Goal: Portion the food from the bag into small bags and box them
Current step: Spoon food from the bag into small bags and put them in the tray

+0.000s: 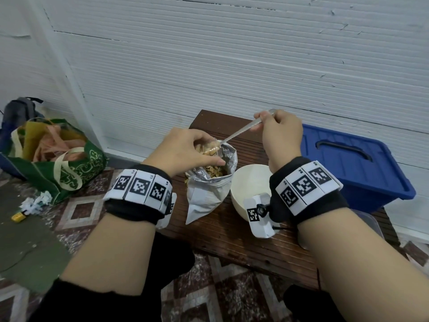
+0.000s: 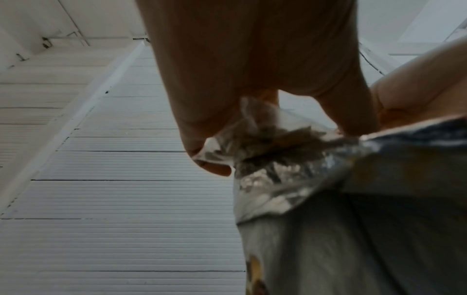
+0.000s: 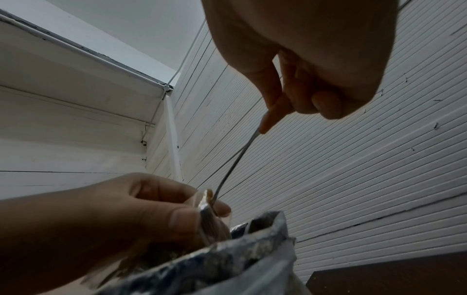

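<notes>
A silver foil bag (image 1: 209,194) of tan food pieces stands open on the dark wooden table (image 1: 243,240). Over its mouth my left hand (image 1: 185,152) pinches a small clear plastic bag (image 1: 210,148) that holds some of the food. My right hand (image 1: 276,129) grips the handle of a metal spoon (image 1: 239,132), whose bowl reaches down into the small bag. In the left wrist view the small bag (image 2: 262,137) bunches between my fingers above the foil bag (image 2: 353,219). The right wrist view shows the spoon (image 3: 235,165) running from my right hand (image 3: 298,95) to the small bag (image 3: 209,215).
A white bowl (image 1: 246,182) sits right of the foil bag. A blue lidded plastic box (image 1: 352,168) stands at the right by the white wall. A green shopping bag (image 1: 53,159) with plastic bags lies on the tiled floor at the left, near crumpled paper (image 1: 37,202).
</notes>
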{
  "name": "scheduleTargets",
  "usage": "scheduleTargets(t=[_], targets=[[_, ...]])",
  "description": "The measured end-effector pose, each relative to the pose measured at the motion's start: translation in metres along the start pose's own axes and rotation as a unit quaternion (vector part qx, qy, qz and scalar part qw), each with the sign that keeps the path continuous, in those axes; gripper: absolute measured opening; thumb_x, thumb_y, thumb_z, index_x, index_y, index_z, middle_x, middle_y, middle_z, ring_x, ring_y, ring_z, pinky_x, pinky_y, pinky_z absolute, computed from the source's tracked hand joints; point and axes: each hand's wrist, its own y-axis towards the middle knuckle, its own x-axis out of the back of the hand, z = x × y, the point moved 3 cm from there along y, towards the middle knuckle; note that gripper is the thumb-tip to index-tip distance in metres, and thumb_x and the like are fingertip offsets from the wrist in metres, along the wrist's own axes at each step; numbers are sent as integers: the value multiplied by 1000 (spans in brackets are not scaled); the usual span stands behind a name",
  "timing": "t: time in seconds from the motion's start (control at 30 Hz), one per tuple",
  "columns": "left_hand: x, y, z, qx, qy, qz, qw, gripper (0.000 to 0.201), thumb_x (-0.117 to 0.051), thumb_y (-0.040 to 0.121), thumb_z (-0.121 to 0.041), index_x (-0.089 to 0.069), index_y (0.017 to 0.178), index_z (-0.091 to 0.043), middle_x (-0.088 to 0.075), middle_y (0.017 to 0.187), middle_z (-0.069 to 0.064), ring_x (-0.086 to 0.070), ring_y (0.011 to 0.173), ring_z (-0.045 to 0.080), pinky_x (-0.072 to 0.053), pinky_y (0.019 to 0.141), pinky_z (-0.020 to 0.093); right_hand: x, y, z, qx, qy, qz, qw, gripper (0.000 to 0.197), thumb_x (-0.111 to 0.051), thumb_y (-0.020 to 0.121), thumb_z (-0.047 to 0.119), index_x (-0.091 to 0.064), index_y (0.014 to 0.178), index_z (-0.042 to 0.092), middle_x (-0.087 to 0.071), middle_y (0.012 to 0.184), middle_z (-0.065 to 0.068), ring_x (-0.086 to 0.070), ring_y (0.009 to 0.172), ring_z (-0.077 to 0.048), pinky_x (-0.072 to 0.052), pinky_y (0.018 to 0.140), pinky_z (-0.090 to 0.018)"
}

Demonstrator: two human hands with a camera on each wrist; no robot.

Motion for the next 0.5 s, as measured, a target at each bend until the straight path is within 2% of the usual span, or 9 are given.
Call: scheduleTargets(t=[0.07,0.2,0.27,0.37,0.4,0.5], targets=[[1,0,1,-5,-6,5,1000,55,-85,61,-47,-69,110,-28,-66,95,-16,-60,89,1,-50,81,20,2,0,2,22,14,-1,1000,26,-48,98,18,-70,86,14,-65,65,10,-56,67,9,-38,67,-9],[4,0,1,-16,-11,2,1000,62,-86,62,-40,-65,119,-25,-64,104,-11,-59,95,4,-46,85,17,5,-4,10,90,38,7,995,21,-49,98,19,-68,89,20,-63,64,6,-55,66,12,-36,66,1],[4,0,0,-20,-13,1,1000,62,-86,63,-38,-64,120,-25,-64,106,-10,-60,97,5,-46,85,16,7,-6,13,123,49,11,991,20,-50,98,20,-67,87,23,-63,64,6,-59,70,0,-41,70,-4],[4,1,1,-20,-35,-23,999,53,-84,68,-35,-63,115,-23,-63,96,-15,-58,89,-4,-42,73,5,9,-9,18,173,64,19,983,19,-52,98,18,-67,87,21,-62,69,6,-60,73,-13,-47,76,-20],[5,1,2,-17,-48,-35,998,50,-83,69,-33,-63,113,-23,-61,93,-17,-56,86,-6,-42,71,4,11,-10,20,191,70,18,979,18,-52,98,18,-67,89,19,-63,71,6,-60,73,-14,-49,76,-22],[8,2,6,-8,-87,-62,994,46,-82,71,-28,-63,111,-19,-61,90,-18,-57,84,-6,-44,70,6,18,-8,24,226,90,-7,970,18,-51,98,15,-67,92,14,-65,80,5,-61,73,-9,-50,74,-18]])
